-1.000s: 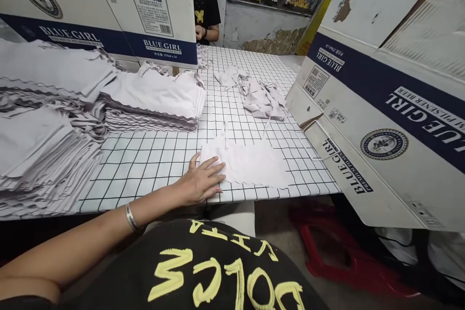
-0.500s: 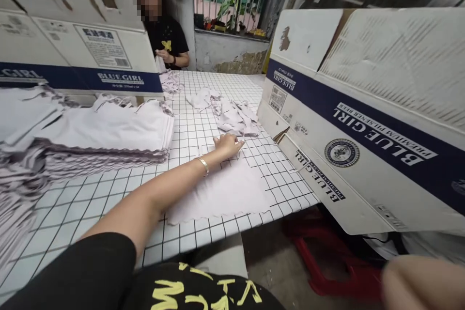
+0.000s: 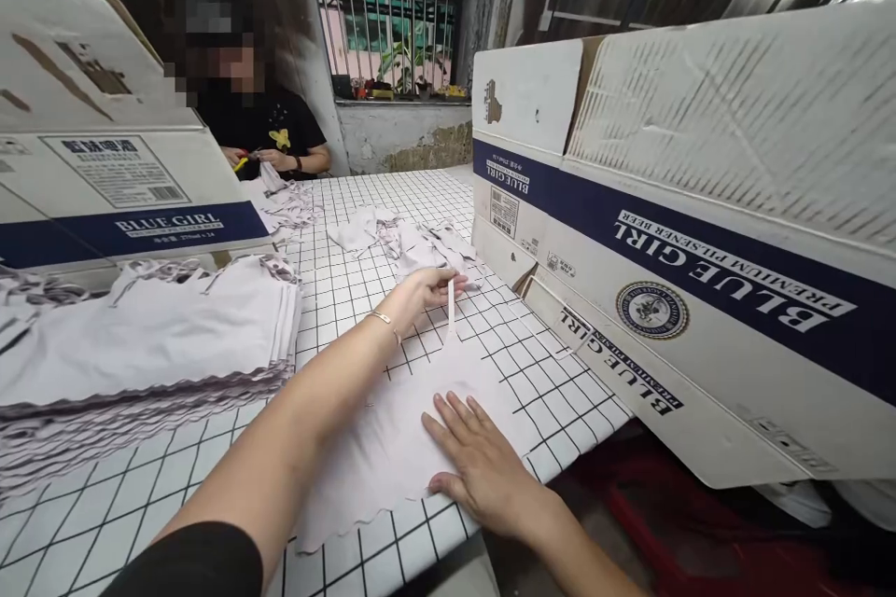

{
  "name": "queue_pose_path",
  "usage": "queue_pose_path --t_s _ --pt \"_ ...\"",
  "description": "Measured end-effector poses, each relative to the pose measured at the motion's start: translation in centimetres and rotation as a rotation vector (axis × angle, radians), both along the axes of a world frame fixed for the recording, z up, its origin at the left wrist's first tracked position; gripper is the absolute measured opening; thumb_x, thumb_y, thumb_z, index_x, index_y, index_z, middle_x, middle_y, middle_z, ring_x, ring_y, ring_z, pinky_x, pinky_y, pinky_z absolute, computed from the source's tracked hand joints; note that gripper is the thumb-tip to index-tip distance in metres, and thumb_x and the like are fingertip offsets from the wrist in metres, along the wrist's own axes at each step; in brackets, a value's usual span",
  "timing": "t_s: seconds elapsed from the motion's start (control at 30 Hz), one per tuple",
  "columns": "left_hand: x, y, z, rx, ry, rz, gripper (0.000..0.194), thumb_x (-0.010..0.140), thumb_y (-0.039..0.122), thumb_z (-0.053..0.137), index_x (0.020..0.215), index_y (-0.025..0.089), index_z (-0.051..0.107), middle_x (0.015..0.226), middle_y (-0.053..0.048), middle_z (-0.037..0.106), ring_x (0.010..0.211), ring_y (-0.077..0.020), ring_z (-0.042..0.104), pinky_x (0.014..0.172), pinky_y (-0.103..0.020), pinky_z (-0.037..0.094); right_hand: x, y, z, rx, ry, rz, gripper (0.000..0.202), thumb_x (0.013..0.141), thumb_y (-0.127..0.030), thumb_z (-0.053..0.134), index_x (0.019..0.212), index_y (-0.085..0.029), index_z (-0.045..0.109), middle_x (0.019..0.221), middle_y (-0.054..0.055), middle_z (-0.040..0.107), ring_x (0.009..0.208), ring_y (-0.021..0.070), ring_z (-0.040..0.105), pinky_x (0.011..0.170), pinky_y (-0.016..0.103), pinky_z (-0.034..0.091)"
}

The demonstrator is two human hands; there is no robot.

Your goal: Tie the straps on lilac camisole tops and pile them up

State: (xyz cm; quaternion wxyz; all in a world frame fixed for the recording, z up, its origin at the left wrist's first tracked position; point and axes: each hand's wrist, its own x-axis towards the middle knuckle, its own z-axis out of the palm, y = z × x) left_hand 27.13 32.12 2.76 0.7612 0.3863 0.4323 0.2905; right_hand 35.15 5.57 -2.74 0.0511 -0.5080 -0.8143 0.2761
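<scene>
A pale pink garment piece (image 3: 392, 429) with a wavy lower edge lies spread on the grid-patterned tablecloth (image 3: 553, 382). At its far end, my left hand (image 3: 438, 289), with a bracelet at the wrist, pinches a thin strap that rises from the fabric. My right hand (image 3: 480, 462) rests flat on the garment near its right side, fingers spread, holding nothing. Beyond my left hand is a loose heap of similar pieces (image 3: 427, 247). To the left stands a tall stack of the same pale garments (image 3: 161, 326).
A large Blue Girl carton (image 3: 588, 242) stands along the table's right side. Another carton (image 3: 105, 177) is behind the stack. Across the table, a person in a black shirt (image 3: 273, 135) handles fabric and a yellow-and-red tool. A red stool (image 3: 651, 532) is below at right.
My right hand has come from the lower right corner onto the garment. My left hand has lifted a strap. The view has shifted, and the other person's hands now show a tool.
</scene>
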Motion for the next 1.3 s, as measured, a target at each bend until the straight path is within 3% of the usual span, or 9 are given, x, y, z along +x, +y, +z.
queue_pose_path --t_s 0.2,0.33,0.53,0.63,0.73,0.9,1.07,1.2,1.3 --pt "-0.5 2.3 4.6 0.171 0.098 0.071 0.011 0.089 0.009 0.052 0.081 0.012 0.058 0.079 -0.008 0.069 0.068 -0.0121 0.067 0.069 -0.026 0.057 -0.1 -0.4 1.2 -0.048 0.018 -0.033 0.071 0.092 -0.061 0.036 0.151 -0.026 0.019 0.157 0.004 0.002 0.146 0.0260 0.000 0.119 0.048 0.001" --pt "-1.2 2.2 5.1 0.395 0.274 0.173 0.013 0.077 0.008 0.067 0.086 0.015 0.062 0.066 -0.001 0.065 0.053 -0.0088 0.060 0.059 -0.022 0.051 -0.2 -0.7 1.3 -0.066 0.035 -0.049 0.070 0.092 -0.061 0.036 0.151 -0.028 0.019 0.157 0.003 0.003 0.146 0.0269 0.000 0.119 0.049 0.003" --pt "-3.4 1.1 5.9 0.552 0.474 0.101 0.014 0.062 0.009 0.078 0.060 0.012 0.064 0.048 0.000 0.057 0.041 -0.0074 0.047 0.043 -0.020 0.033 -0.1 -0.8 2.1 -0.107 0.103 -0.070 0.077 0.083 -0.057 0.056 0.148 -0.023 0.032 0.158 0.009 0.011 0.146 0.0302 0.004 0.118 0.050 0.007" --pt "-4.1 -0.1 6.9 0.610 0.425 0.040 0.015 0.065 0.021 0.079 0.062 0.012 0.067 0.054 -0.001 0.057 0.043 -0.0052 0.041 0.041 -0.020 0.030 0.4 0.4 2.8 -0.069 0.326 -0.186 0.057 0.079 -0.050 0.064 0.129 -0.022 0.058 0.148 0.012 0.041 0.140 0.0311 0.030 0.115 0.048 0.023" --pt "-4.2 -2.0 7.4 0.678 0.337 -0.041 0.017 0.068 0.027 0.078 0.076 0.013 0.073 0.067 -0.003 0.062 0.051 -0.0062 0.046 0.047 -0.021 0.037 1.0 2.6 4.0 -0.081 0.734 -0.387 0.033 0.085 -0.048 0.058 0.097 -0.019 0.069 0.111 0.010 0.067 0.105 0.0232 0.060 0.096 0.040 0.045" --pt "-3.4 -6.4 7.0 1.189 0.333 -0.004 0.015 0.073 0.020 0.070 0.086 0.016 0.076 0.083 -0.005 0.065 0.070 -0.0120 0.058 0.064 -0.026 0.048 2.5 6.5 7.5 -0.257 1.324 -0.586 0.036 0.078 -0.051 0.066 0.087 -0.016 0.063 0.090 0.008 0.068 0.073 0.0146 0.062 0.066 0.028 0.050" --pt "-2.6 -9.8 6.3 1.532 0.428 -0.007 0.033 0.075 0.002 0.051 0.093 0.017 0.074 0.085 -0.005 0.069 0.078 -0.0140 0.063 0.076 -0.028 0.051 3.3 8.3 10.1 -0.442 1.430 -0.620 0.039 0.079 -0.054 0.064 0.089 -0.017 0.060 0.084 0.008 0.069 0.068 0.0138 0.064 0.059 0.025 0.050" --pt "-2.8 -10.8 6.9 1.466 0.481 -0.068 0.031 0.074 0.003 0.053 0.096 0.014 0.073 0.088 -0.007 0.069 0.077 -0.0146 0.061 0.074 -0.028 0.050 3.8 8.5 10.6 -0.286 1.308 -0.603 0.034 0.065 -0.040 0.081 0.078 -0.017 0.060 0.071 0.002 0.067 0.060 0.0093 0.059 0.059 0.022 0.047" --pt "-3.4 -10.8 7.9 1.175 0.382 -0.353 0.030 0.075 0.011 0.058 0.103 0.013 0.070 0.088 -0.006 0.069 0.074 -0.0138 0.060 0.068 -0.026 0.049 5.1 8.6 10.9 -0.066 1.126 -0.609 0.034 0.062 -0.041 0.081 0.077 -0.015 0.064 0.066 0.001 0.065 0.056 0.0090 0.055 0.057 0.024 0.045"
